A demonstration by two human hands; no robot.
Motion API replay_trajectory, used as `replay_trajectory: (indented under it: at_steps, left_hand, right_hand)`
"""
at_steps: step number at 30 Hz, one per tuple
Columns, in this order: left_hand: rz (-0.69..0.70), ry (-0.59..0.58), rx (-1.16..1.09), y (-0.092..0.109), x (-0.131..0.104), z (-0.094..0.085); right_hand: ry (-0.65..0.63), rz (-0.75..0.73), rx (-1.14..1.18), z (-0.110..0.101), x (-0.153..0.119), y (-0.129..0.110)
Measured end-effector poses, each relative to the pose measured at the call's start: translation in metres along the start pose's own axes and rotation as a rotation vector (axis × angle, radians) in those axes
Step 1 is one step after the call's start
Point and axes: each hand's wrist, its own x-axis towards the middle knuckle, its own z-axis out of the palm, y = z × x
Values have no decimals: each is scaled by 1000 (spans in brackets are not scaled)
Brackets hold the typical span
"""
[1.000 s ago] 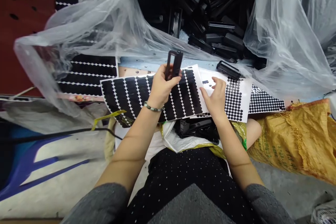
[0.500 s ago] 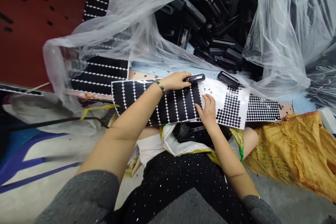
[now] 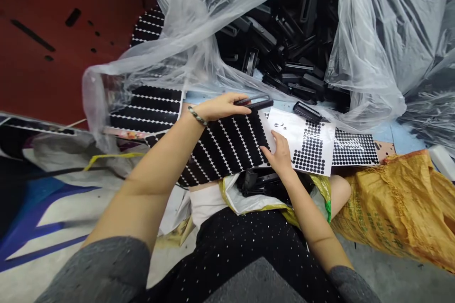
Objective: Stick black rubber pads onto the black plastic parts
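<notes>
My left hand (image 3: 222,106), with a beaded bracelet at the wrist, grips the left end of a black plastic part (image 3: 261,103) above the sheet of long black stickers (image 3: 227,144). That sheet lies at an angle in front of me. At its right edge rests my right hand (image 3: 280,155), thumb and fingers apart, nothing visible between them. Beside it lies a white sheet with round black dots (image 3: 313,149). Another black part (image 3: 307,112) sits on the top edge of the dotted sheet.
A heap of black parts (image 3: 295,47) lies behind, framed by clear plastic film (image 3: 366,57). An open bag with black parts (image 3: 231,194) is at my lap. A yellow woven sack (image 3: 401,194) stands right, a red surface (image 3: 71,47) left.
The black part in my left hand has turned and shifted slightly left. The sticker sheet has tilted, its left end lower. The view has shifted a little, while my right hand stays nearly in place.
</notes>
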Motion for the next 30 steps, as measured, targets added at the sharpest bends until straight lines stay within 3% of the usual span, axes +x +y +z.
replay_trajectory:
  at_steps: [4,10,13,20,26,30]
  left_hand:
    - [14,161,-238,17,-17,-9]
    - [-30,291,-412,34,-40,-22]
    - [16,240,-326,35,-48,-28]
    - [37,-18,71,40,-61,-34]
    - [-22,-6,125,66,-91,-33]
    - [-12,61,132,54,-98,-36]
  right_hand:
    - [28,60,117,-6,15,-24]
    - [-108,173,387,-5,38,-58]
    - [-109,239,483,-9,40,-64]
    - [-60,190,577,-22,37,-65]
    - [-153,248,758,-30,34,-69]
    - [-133,350,811,-26,34,-59]
